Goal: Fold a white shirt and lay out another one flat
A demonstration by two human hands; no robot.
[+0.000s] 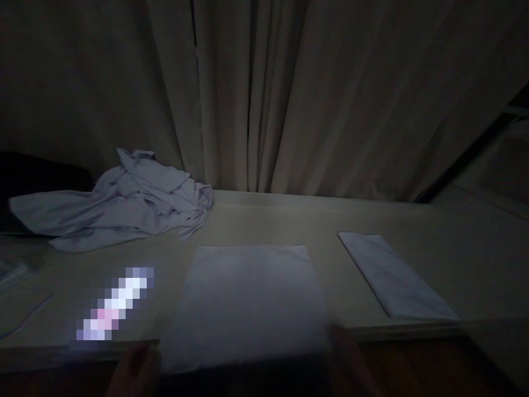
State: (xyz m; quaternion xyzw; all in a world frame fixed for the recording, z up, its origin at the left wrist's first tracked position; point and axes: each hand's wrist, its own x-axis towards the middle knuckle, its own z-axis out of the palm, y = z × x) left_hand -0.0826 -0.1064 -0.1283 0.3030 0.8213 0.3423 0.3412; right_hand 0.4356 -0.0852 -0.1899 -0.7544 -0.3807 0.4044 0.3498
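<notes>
A white cloth (252,303), flat and squarish, lies in front of me, its near edge reaching past the table's front edge. At its near left corner, my left hand (136,368) has curled fingers, closed on the cloth. Beside its right edge is my right hand (349,353), dark and smeared, so its fingers cannot be made out clearly. Further right lies a folded white cloth (394,278), set at a slant. Back left, a crumpled heap of pale cloth (140,196) rests on the table.
The pale table (264,220) runs up to a long beige curtain (351,99). A bright, pixelated long object (115,306) lies at left, with a thin cord (31,315) beyond it. A dark object (41,173) stands behind the heap. The room is dim.
</notes>
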